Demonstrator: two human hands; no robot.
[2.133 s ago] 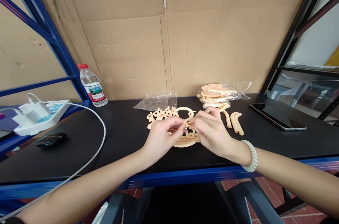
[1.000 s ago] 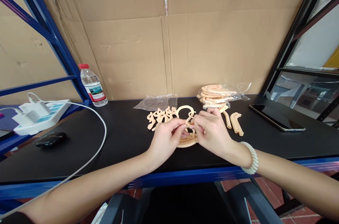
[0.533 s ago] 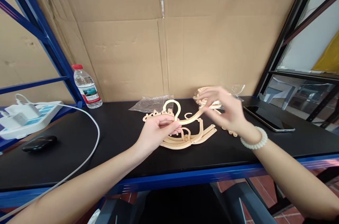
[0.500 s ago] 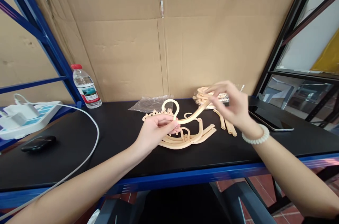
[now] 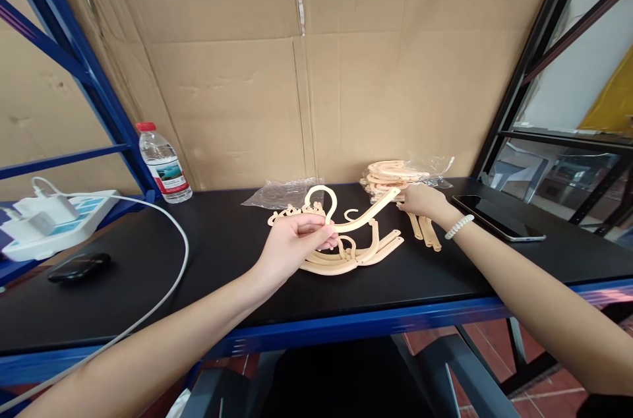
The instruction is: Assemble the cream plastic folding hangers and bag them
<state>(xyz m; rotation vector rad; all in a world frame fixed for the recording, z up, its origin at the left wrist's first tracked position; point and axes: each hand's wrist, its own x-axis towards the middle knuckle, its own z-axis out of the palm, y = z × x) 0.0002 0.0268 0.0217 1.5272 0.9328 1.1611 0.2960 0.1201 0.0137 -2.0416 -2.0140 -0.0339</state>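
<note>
A cream plastic clothes hanger (image 5: 363, 219) with a hook and one arm stretching to the right is pinched near its hook base by my left hand (image 5: 301, 238), above the table. Beneath it lie more curved cream hanger parts (image 5: 341, 265), partly covered by that hand. Over on the right, my right hand (image 5: 424, 200) is down at the far ends of several loose hanger arms (image 5: 428, 233). Its fingers are curled and partly hidden, so whether an arm is between them does not show.
Behind my right hand is a stack of hanger parts in clear plastic (image 5: 390, 175). An empty clear bag (image 5: 281, 194) lies at the back. A phone (image 5: 497, 217) is at right. On the left are a water bottle (image 5: 165, 167), black mouse (image 5: 79, 268), power strip (image 5: 91, 215) and white cable (image 5: 184, 253).
My right hand has left the free end of the held hanger's arm and moved down to the loose arms. My left hand keeps its hold in nearly the same place.
</note>
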